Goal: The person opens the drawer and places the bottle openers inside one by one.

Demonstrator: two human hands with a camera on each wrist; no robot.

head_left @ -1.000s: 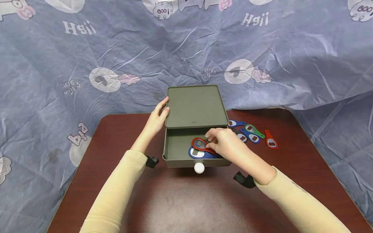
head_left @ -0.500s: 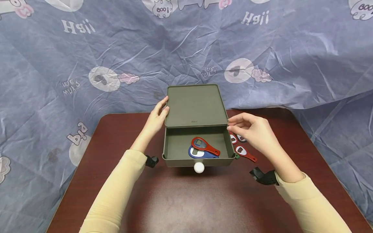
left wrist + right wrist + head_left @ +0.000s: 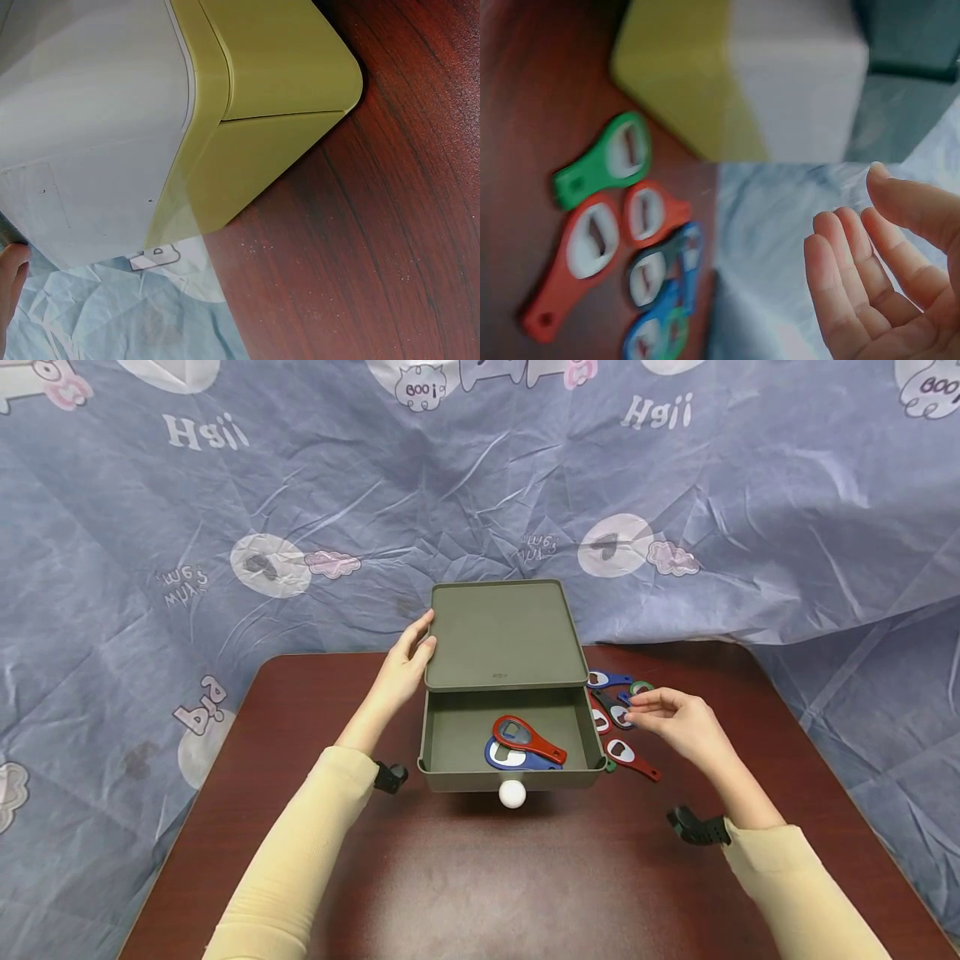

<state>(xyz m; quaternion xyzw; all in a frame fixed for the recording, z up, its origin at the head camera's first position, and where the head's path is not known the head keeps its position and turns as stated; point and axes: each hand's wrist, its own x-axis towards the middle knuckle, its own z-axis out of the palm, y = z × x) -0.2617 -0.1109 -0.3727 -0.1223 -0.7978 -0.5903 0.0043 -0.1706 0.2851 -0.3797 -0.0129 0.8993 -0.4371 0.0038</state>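
A small drawer box stands at the table's middle, with an olive-green top (image 3: 506,635) and its drawer (image 3: 450,727) pulled out. Inside the drawer, a red bottle opener (image 3: 543,748) lies across a blue bottle opener (image 3: 492,753). My left hand (image 3: 405,664) rests against the left edge of the top; in the left wrist view only its fingertips (image 3: 11,270) show. To the right of the box my right hand (image 3: 678,722) hovers over several bottle openers, fingers relaxed and holding nothing. Among them are a red opener (image 3: 577,255), a green opener (image 3: 604,161) and a black opener (image 3: 649,274).
A white round knob (image 3: 512,793) sticks out from the drawer front. The dark red wooden table (image 3: 480,877) reaches toward me. Behind it hangs a wrinkled blue printed cloth (image 3: 390,510). The box's white and yellowish side (image 3: 277,165) fills much of the left wrist view.
My right hand has let go of the red bottle opener in the drawer, come out and moved right, over the loose openers. The left hand has stayed at the box.
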